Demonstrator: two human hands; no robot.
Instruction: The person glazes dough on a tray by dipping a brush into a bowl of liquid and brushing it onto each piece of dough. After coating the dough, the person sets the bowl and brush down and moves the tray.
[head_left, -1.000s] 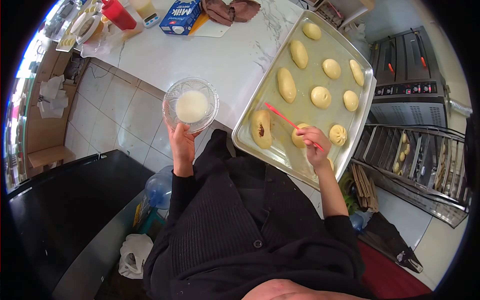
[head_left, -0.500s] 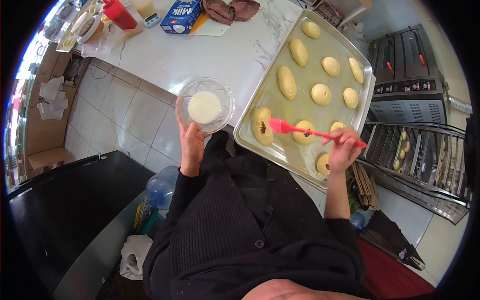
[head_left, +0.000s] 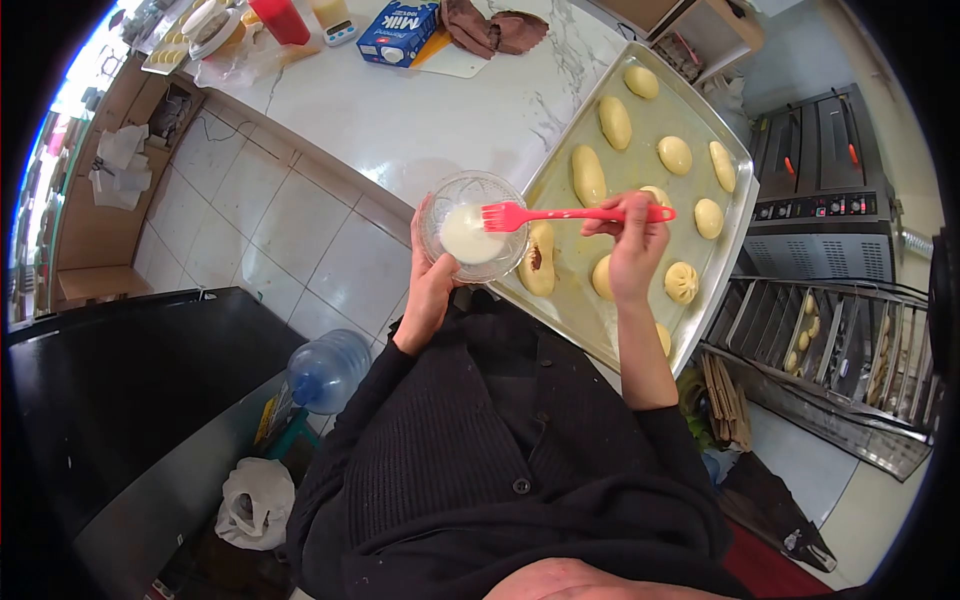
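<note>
My left hand point(head_left: 432, 290) is closed on the rim and side of a clear glass bowl point(head_left: 453, 190), with a pale milky liquid point(head_left: 468, 240) pooled inside. In my right hand point(head_left: 635, 245) is a red pastry brush point(head_left: 560, 214), gripped by its handle and lying level. The brush's bristles overlap the bowl and its liquid in this view. Beneath my right hand stretches a large metal baking tray point(head_left: 555, 310) with several glossy dough pieces, round and long. One long dough piece point(head_left: 538, 262) beside the bowl shows a dark filling; a pleated bun point(head_left: 681, 282) sits right of my wrist.
On the marble-patterned counter point(head_left: 350, 130) stand a blue milk carton point(head_left: 398, 32), brown cloths point(head_left: 490, 28), a small digital device point(head_left: 339, 33) and a red bottle point(head_left: 280, 20). At right are an oven point(head_left: 815, 160) and a rack point(head_left: 820, 350). A water jug point(head_left: 330, 370) stands at lower left.
The brush has moved left from over the dough pieces to the bowl. My left hand has brought the bowl rightward, closer to the tray.
</note>
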